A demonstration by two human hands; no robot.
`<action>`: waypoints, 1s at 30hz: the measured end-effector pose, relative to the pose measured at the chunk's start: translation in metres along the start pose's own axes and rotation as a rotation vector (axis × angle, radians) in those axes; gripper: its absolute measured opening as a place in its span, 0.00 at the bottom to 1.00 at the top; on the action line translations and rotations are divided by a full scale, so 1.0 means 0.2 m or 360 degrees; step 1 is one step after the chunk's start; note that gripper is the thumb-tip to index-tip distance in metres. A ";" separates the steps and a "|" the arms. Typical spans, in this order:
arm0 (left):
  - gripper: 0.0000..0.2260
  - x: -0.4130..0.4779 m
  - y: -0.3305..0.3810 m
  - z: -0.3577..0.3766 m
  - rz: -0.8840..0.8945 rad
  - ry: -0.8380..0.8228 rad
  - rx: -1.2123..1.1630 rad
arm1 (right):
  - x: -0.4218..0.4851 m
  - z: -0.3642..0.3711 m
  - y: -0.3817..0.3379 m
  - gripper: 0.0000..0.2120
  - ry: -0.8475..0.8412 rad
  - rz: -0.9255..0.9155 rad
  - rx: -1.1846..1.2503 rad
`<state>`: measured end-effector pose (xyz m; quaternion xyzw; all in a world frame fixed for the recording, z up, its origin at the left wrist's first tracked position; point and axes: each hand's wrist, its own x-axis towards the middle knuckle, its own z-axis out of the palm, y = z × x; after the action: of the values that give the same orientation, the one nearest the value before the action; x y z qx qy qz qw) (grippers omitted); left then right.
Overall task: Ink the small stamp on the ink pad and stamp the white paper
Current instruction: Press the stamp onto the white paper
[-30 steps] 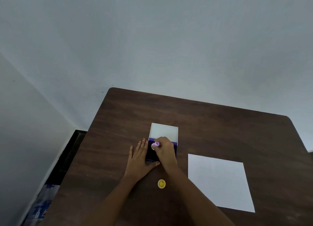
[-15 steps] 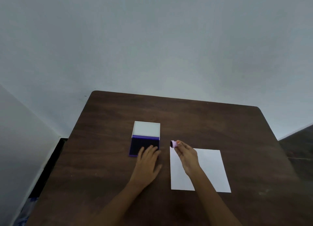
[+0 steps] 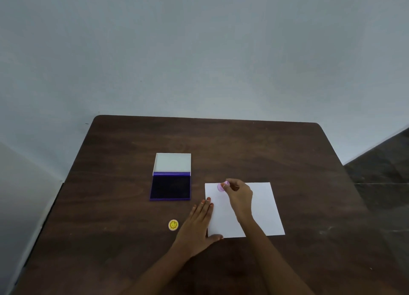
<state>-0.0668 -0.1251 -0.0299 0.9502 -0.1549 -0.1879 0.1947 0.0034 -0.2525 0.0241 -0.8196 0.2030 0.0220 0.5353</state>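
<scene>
Right hand: the right hand (image 3: pixel 240 192) pinches the small pink stamp (image 3: pixel 221 186) between fingertips and thumb, over the far left corner of the white paper (image 3: pixel 263 208); whether the stamp touches the sheet cannot be told.
Left hand: the left hand (image 3: pixel 197 226) lies flat, fingers spread, gripping nothing, its fingertips and thumb on the paper's left edge, likely to keep the sheet from sliding under the press.
Ink pad: the ink pad (image 3: pixel 170 187) sits left of the paper, lid tilted back on its far side, dark pad exposed for inking.
Yellow disc: a yellow disc (image 3: pixel 173 225), perhaps the stamp's cap, lies near the left hand.
Surface: a dark wood-grain tabletop (image 3: pixel 243 148) with rounded far corners.
Room: a plain pale wall (image 3: pixel 199 51) behind; dark floor at the right.
</scene>
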 end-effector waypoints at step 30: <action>0.34 0.00 -0.02 0.06 0.0015 0.0134 -0.0035 | 0.04 0.16 0.03 0.10 -0.0332 -0.0328 -0.0708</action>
<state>-0.0705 -0.1261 -0.0422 0.9543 -0.1490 -0.1485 0.2123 0.0143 -0.2282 0.0037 -0.9268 0.0523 0.0958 0.3592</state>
